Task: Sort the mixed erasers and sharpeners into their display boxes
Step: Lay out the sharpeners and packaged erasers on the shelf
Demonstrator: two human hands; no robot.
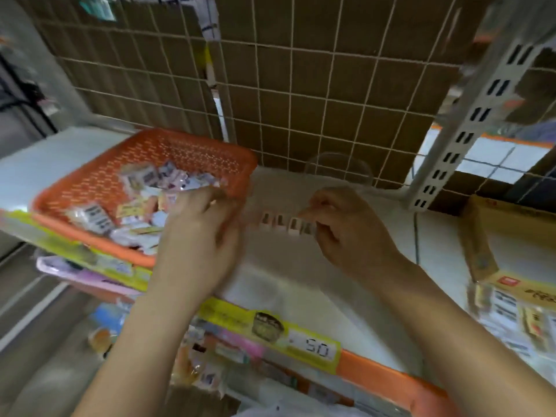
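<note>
Right hand [349, 230] pinching erasers [285, 225] — beside basket [90, 188]

White shelf [301, 284]: orange basket [192, 152] left, cardboard box [478, 236] right.

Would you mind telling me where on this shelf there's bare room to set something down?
Bare shelf shows below both hands, and between the right hand and cardboard box. The orange basket is crowded.

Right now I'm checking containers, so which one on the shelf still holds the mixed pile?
The orange perforated plastic basket at left, heaped with small wrapped packets; the brown cardboard box at right differs.
</note>
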